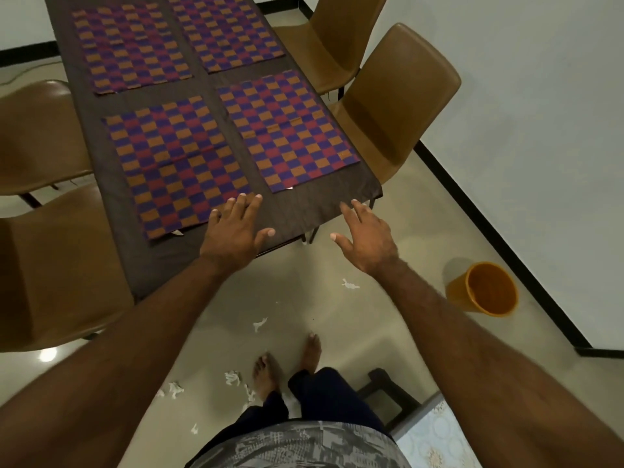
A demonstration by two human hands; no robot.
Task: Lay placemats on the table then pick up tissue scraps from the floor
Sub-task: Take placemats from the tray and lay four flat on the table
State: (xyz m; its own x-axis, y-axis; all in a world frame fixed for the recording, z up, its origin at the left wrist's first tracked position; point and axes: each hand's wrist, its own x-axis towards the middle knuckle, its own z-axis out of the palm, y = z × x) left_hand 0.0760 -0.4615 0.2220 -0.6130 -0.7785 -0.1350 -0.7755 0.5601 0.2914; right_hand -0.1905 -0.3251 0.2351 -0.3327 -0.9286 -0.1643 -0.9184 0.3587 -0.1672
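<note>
mats [179,163]: four laid flat on tabletop [297,211], 11-12 o'clock, looks done | left hand [236,231]: spread, flat on near mat edge | right hand [366,238]: spread, empty, at tabletop corner | scraps [232,378]: scattered on floor [337,315], 6 o'clock, none collected | bin [486,288]: 4 o'clock

Shiny beige tile floor [337,319], plain white walls [540,79], black skirting [503,246]. A table [162,261] in dark brown cloth runs away past the fingers [250,204], with tan moulded chairs [398,106] on both sides, two left and two right. An orange bucket [486,288] sits by the wall, well right of the fingers. Lamp glare [46,355] on the floor, far left.
</note>
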